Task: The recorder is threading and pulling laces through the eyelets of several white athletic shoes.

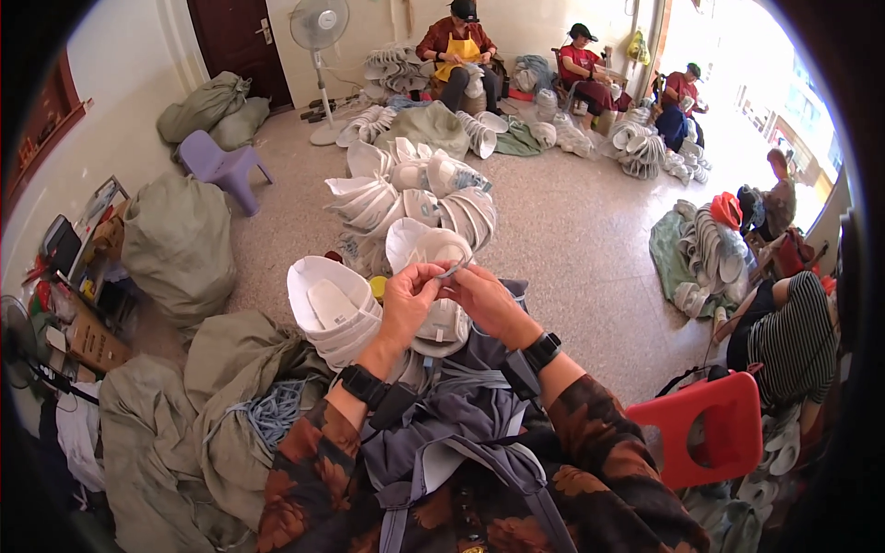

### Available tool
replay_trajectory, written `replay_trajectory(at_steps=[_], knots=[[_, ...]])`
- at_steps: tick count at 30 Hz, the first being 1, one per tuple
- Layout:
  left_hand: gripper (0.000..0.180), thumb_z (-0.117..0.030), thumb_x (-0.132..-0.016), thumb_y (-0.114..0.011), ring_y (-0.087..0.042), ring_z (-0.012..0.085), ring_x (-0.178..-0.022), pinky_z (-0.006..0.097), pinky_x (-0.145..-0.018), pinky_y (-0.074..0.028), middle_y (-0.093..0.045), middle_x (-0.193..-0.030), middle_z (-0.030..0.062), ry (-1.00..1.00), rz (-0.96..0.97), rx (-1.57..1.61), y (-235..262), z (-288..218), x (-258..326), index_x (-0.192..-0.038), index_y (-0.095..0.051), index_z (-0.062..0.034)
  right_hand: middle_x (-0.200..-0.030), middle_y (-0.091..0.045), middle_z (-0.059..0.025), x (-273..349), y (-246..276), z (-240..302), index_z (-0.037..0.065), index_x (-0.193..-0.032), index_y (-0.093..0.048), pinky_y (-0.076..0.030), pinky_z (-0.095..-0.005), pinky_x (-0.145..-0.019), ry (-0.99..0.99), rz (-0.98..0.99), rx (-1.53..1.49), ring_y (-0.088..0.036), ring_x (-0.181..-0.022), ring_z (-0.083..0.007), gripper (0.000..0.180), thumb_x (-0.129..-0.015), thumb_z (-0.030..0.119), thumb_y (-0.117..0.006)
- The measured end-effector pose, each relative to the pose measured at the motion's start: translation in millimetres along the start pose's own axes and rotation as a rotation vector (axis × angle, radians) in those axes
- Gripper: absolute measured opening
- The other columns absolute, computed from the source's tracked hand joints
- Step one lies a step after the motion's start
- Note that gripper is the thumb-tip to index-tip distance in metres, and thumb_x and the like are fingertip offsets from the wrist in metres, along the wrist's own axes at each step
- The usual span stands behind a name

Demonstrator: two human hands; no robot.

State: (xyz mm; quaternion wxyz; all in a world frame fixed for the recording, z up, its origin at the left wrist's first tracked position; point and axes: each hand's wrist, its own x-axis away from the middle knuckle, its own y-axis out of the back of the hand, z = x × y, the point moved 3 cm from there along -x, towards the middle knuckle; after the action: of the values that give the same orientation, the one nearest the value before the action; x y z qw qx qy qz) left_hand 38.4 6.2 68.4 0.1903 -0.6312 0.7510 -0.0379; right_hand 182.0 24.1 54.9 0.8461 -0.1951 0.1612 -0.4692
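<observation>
Middle of the frame: left hand (410, 293) and right hand (486, 300) both have fingertips pinched on a grey lace (452, 270), just over a pale shoe upper (442, 324). Looks mid-lacing to me — hands hide how much is threaded. Can't tell if the white upper stack (334, 313) beside it is done, but the loose lace bundle (274, 412), lower left, suggests plenty left.

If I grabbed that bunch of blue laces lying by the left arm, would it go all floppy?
The blue laces would probably flop, since they bend in loose curves among the folds of the green sack. They look thin, so likely light. Because they overlap, several might come up tangled together.
</observation>
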Motion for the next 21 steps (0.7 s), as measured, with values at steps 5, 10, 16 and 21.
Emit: replay_trajectory(at_steps=[5,10,16,21], knots=[[0.01,-0.003,-0.097,-0.062,-0.068,0.0107,-0.086,0.025,-0.076,-0.059,-0.071,-0.104,0.0061,-0.034,-0.051,-0.081,5,14,4,-0.102,-0.068,0.003,-0.12,-0.064,-0.008,-1,-6,-6,-0.001,-0.129,-0.058,-0.045,-0.036,-0.101,-0.029,-0.005,-0.125,-0.06,-0.108,-0.0171,0.036,-0.107,0.024,-0.045],[0.01,-0.007,-0.097,-0.065,-0.067,0.0092,-0.079,0.023,-0.07,-0.056,-0.072,-0.091,0.0038,0.013,-0.091,-0.161,7,20,7,-0.1,-0.069,0.0013,-0.12,-0.063,-0.0071,0,-7,-8,-0.001,-0.13,-0.057,-0.045,-0.033,-0.093,-0.073,0.071,-0.173,-0.059,-0.107,-0.0161,0.037,-0.108,0.025,-0.045],[0.011,-0.009,-0.096,-0.067,-0.067,0.0087,-0.072,0.023,-0.066,-0.055,-0.071,-0.085,0.0036,0.008,-0.119,-0.186,4,20,8,-0.097,-0.069,0.0012,-0.12,-0.063,-0.0064,2,-7,-11,-0.002,-0.132,-0.057,-0.044,-0.032,-0.095,-0.084,0.038,-0.17,-0.058,-0.108,-0.0159,0.037,-0.107,0.024,-0.046],[0.014,-0.011,-0.095,-0.068,-0.067,0.0108,-0.077,0.024,-0.07,-0.055,-0.07,-0.092,0.0075,-0.12,-0.122,-0.234,1,28,8,-0.092,-0.069,0.0033,-0.117,-0.065,-0.0075,2,-6,-12,-0.002,-0.127,-0.06,-0.043,-0.0309,-0.099,-0.03,-0.076,-0.08,-0.06,-0.109,-0.0167,0.035,-0.105,0.022,-0.048]])
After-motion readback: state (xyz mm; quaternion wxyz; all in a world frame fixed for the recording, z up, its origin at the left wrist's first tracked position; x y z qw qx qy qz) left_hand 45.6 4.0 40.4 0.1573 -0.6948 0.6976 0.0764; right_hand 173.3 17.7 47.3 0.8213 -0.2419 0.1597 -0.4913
